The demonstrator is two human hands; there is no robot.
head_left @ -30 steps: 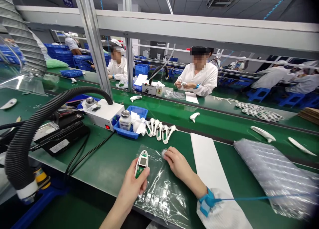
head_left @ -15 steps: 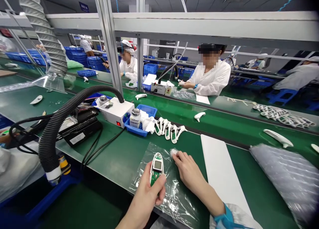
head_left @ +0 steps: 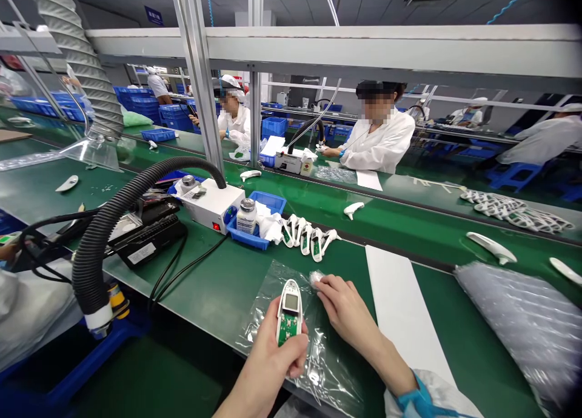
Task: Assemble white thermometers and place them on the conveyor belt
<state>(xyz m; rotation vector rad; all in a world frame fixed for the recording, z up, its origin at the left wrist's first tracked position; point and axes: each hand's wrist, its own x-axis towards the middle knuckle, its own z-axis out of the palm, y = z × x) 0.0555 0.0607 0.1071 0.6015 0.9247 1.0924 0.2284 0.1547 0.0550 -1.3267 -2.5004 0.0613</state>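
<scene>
**Open device shell being held up while a small wad is being pinched on the plastic bag**

A white device half-shell [head_left: 289,311] is being held upright in the left hand [head_left: 273,366], just above the near edge of the green bench [head_left: 213,291]. The fingers are being kept curled around its lower part, with the thumb pressed on the front; the grip is closed on the shell. A small grey screen is being shown near its rounded top, and a green circuit board is lying exposed beneath, so the casing is being seen without its cover.

The right hand [head_left: 348,312] is being rested on a clear plastic bag [head_left: 313,345] spread on the bench. Its fingertips are being drawn together on a small whitish wad [head_left: 315,278] at the bag's far edge; whether the wad is lifted or only touched cannot be told.

The step in hand is being judged as the handling of the open shell with the wad, perhaps a wipe. The next move is being judged to call for the wad to be brought across to the screen or board, with the shell kept steady and the board untouched by bare fingers.

Further shells [head_left: 309,236] are lying in a row beyond the bag, beside a blue tray [head_left: 268,201].
</scene>
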